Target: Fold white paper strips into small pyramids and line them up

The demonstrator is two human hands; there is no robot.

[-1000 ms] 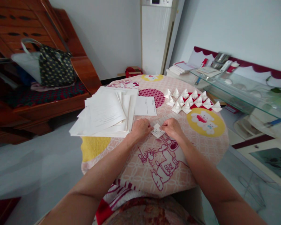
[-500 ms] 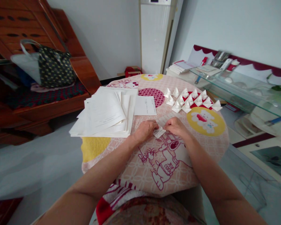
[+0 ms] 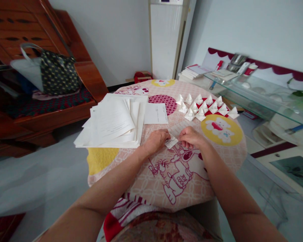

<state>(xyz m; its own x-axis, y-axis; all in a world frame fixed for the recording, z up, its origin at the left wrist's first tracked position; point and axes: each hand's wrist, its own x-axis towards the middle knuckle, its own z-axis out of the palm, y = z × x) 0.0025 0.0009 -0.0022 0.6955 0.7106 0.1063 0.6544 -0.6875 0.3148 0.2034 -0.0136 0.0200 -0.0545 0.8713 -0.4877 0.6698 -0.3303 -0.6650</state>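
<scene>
1. Off at nine o'clock from the worktop (image 3: 166,188), one spotted handbag (image 3: 57,72) sits on a wooden bench (image 3: 53,114).
2. At ten o'clock on the worktop lies one loose stack of white sheets (image 3: 113,122), too many to count. A single printed sheet (image 3: 156,113) lies flat just beside it, towards twelve.
3. The left hand (image 3: 158,139) is curled knuckles-up, its fingertips pinching the left edge of one small folded paper (image 3: 171,142).
4. That paper sits near the middle of the worktop, low on the cartoon cloth, between the two hands. To my eye the fold would go best with the edges lined up first. The piece should be kept flat against the cloth and the crease pressed firmly from the middle outwards.
5. The right hand (image 3: 192,137) has its fingers bent, the tips nipping the paper's right corner as far as I can tell.
6. At one o'clock stand the folded paper shapes (image 3: 204,107). I count about thirteen, packed in rough rows.
7. Out at three o'clock runs one glass shelf (image 3: 267,97).
</scene>
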